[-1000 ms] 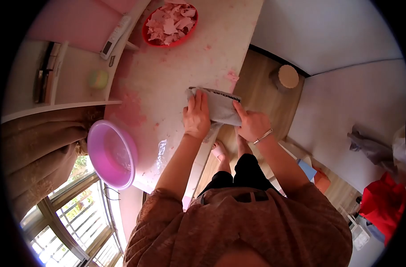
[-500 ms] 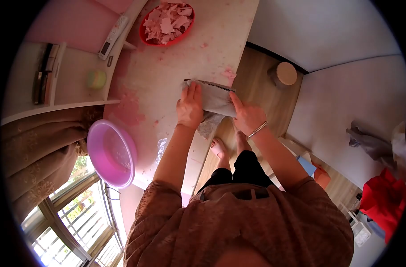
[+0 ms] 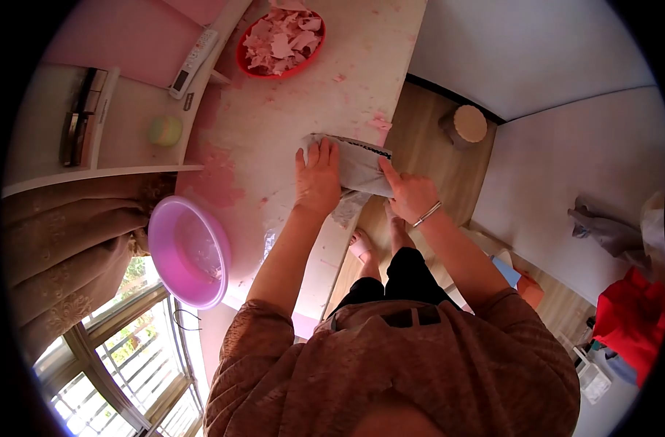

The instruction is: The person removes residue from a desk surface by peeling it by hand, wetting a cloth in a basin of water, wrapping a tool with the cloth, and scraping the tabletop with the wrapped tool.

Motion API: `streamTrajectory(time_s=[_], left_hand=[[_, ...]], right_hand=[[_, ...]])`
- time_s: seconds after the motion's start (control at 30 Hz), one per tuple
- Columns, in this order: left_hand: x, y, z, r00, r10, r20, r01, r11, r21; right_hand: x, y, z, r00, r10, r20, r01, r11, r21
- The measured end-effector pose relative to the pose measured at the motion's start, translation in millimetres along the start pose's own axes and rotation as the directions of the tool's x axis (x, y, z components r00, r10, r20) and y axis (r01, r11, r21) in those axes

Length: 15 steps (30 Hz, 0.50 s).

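A folded grey cloth [image 3: 363, 172] with a dark, beaded-looking strip along its far edge lies at the right side of the worktop. My left hand [image 3: 319, 178] rests on the cloth's left part, fingers stretched forward and the outer finger apart; its thumb is hidden. At the cloth's right end is my right hand [image 3: 412, 197], its index finger straight along the edge and the others curled, gripping that end. Below the cloth, a crumpled, translucent grey piece [image 3: 349, 209] hangs near the worktop's edge. What the cloth covers, if anything, is hidden.
The pink-stained worktop [image 3: 274, 124] carries a red bowl [image 3: 243, 67] of torn pink scraps [image 3: 281, 45]. A purple basin [image 3: 179, 269] stands at the left by the window. A shelf [image 3: 128, 178] holds a pale green round item [image 3: 166, 131]. A round stool [image 3: 469, 124] stands on the floor.
My left hand's fingers have spread and now lie flatter on the cloth's left part. The right hand keeps its place at the other end. The whole view has shifted slightly.
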<state>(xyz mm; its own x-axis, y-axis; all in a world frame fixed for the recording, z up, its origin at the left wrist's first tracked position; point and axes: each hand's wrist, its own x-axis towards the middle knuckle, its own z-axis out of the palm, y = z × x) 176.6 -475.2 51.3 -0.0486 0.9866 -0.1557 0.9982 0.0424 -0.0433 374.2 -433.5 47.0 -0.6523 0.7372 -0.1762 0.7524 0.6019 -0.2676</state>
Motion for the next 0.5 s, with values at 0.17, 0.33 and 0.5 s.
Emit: streamTrajectory(time_s=[0.17, 0.33, 0.5], left_hand=[[6, 4, -7, 0.993, -0.003, 0.117, 0.012, 0.997, -0.073], [4, 15, 6, 0.996, -0.059, -0.060, 0.056, 0.997, -0.045], [2, 18, 18, 0.973, -0.078, -0.216, 0.073, 0.997, -0.033]], right_hand=[[13, 11, -9, 0.987, 0.054, 0.151, -0.052, 0.999, -0.015], [17, 10, -19, 0.976, 0.091, 0.196, -0.093, 0.996, 0.001], [18, 6, -25, 0.964, 0.110, 0.242, -0.121, 0.992, 0.030]])
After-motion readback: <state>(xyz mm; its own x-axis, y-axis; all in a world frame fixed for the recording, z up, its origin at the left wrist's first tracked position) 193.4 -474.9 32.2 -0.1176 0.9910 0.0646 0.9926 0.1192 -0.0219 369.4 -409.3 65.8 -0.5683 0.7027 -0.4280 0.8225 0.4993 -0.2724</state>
